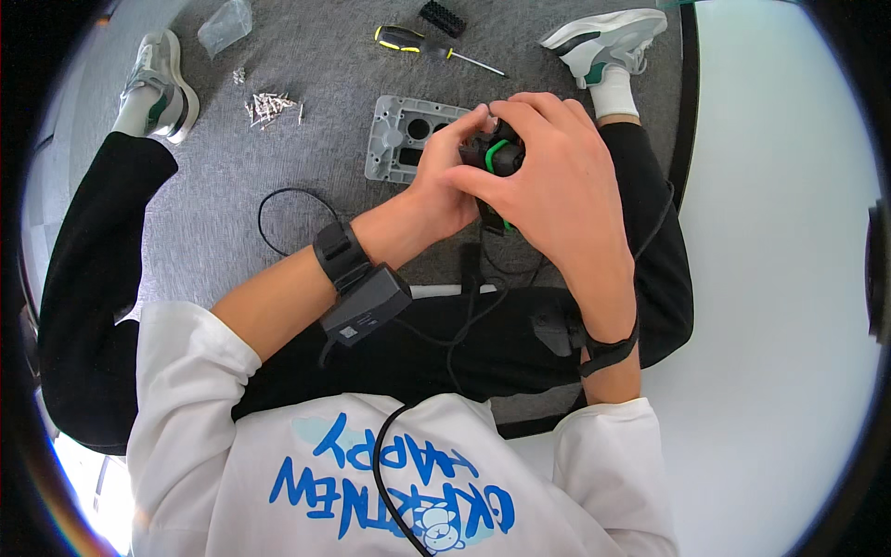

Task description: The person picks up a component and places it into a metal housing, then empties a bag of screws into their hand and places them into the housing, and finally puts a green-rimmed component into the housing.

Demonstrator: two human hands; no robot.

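Observation:
My left hand (444, 181) and my right hand (568, 172) are closed together round a black-and-green device (504, 158), like a compact power tool. Both thumbs and curled fingers cover much of it, so its full shape is hidden. Just beyond my left hand, a grey metal housing plate (390, 139) with round holes lies on the carpet. The device is above or beside the plate's right end; whether they touch I cannot tell. A loose pile of small screws (269, 109) lies to the left of the plate.
A black-and-yellow screwdriver (404, 39) lies beyond the plate, near a black ridged block (443, 18). Farther left are a few small parts (238, 75) and a clear plastic bag (225, 28). Cables (464, 327) trail between my legs. A white surface (770, 232) borders the right.

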